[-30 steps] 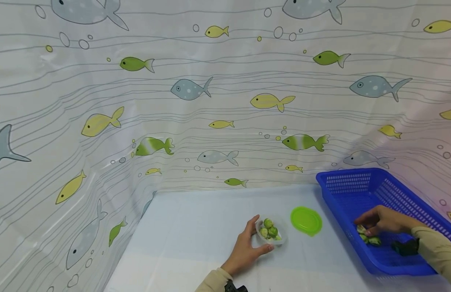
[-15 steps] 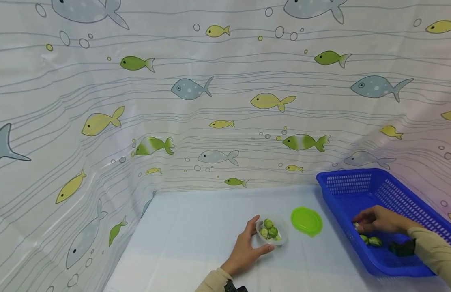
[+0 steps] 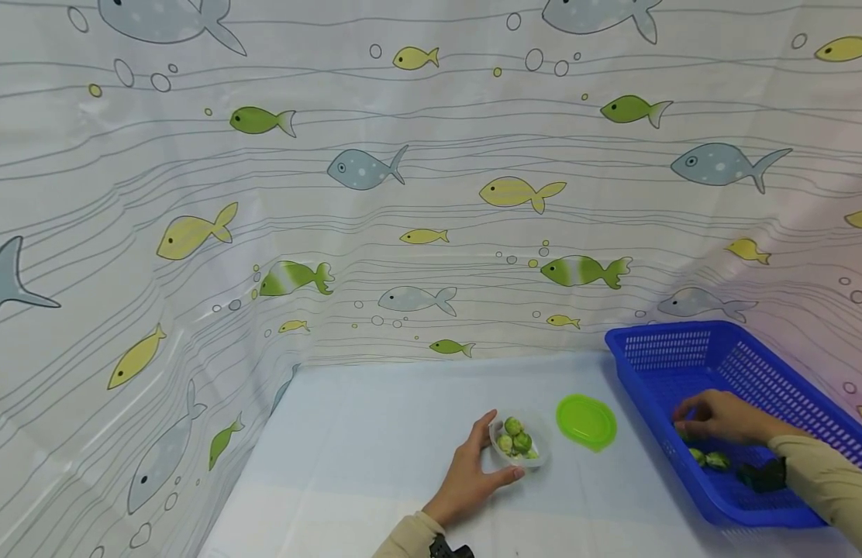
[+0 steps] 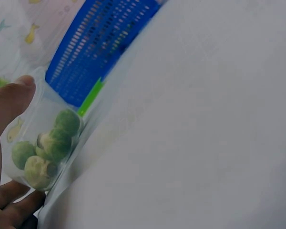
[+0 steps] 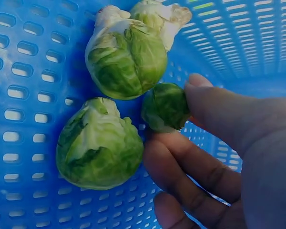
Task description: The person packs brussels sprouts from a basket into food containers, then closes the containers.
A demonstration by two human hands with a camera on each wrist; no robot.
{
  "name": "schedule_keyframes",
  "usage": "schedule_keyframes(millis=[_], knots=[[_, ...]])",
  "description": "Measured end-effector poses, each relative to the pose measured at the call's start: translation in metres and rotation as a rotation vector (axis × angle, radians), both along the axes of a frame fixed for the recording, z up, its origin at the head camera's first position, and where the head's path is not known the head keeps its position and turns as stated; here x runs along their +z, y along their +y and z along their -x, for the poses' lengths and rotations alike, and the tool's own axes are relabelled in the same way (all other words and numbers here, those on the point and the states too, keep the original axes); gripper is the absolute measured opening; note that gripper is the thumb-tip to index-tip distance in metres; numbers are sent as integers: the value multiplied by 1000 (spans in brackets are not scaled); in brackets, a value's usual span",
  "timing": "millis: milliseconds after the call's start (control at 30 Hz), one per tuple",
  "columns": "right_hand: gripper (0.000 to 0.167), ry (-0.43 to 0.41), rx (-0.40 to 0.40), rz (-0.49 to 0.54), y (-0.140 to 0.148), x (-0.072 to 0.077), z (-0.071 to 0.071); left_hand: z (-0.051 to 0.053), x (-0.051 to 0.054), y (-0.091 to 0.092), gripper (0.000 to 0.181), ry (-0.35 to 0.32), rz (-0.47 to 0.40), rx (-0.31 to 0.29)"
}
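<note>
Inside a blue perforated basket, a person's right hand pinched one small Brussels sprout between thumb and fingers, close beside more loose sprouts on the basket's floor. Left of the basket, on a white counter, lay a flat green lid; farther left from the basket stood a clear container with several sprouts in it, the left hand curled around its side in a steadying grip. The step in hand seemed to be picking out a single sprout; the next move appeared to call for a secure pinch and a lift clear of the basket's rim.
</note>
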State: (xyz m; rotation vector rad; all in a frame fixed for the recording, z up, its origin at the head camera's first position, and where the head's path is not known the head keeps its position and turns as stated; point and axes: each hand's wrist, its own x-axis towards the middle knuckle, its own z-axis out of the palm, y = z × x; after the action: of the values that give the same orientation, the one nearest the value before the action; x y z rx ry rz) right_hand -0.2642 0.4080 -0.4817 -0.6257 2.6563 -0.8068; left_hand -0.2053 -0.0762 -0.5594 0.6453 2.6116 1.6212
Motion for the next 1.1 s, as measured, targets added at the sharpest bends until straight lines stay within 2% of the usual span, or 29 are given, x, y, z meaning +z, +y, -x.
schedule_keyframes(millis=[333,567,767,1100], knots=[[29,-52,-11,18,2,-3,-2,0,-1,0,97,11,-8,-11],[27,19,-14,-52,0,-1,-2,0,-2,-1,96,20,-10,-13],[31,11,-19,-22,-1,0,-2,0,-3,-2,96,22,-11,-14],[38,68,-75,-37,1,2,-1,1,-3,-1,96,20,-7,-10]])
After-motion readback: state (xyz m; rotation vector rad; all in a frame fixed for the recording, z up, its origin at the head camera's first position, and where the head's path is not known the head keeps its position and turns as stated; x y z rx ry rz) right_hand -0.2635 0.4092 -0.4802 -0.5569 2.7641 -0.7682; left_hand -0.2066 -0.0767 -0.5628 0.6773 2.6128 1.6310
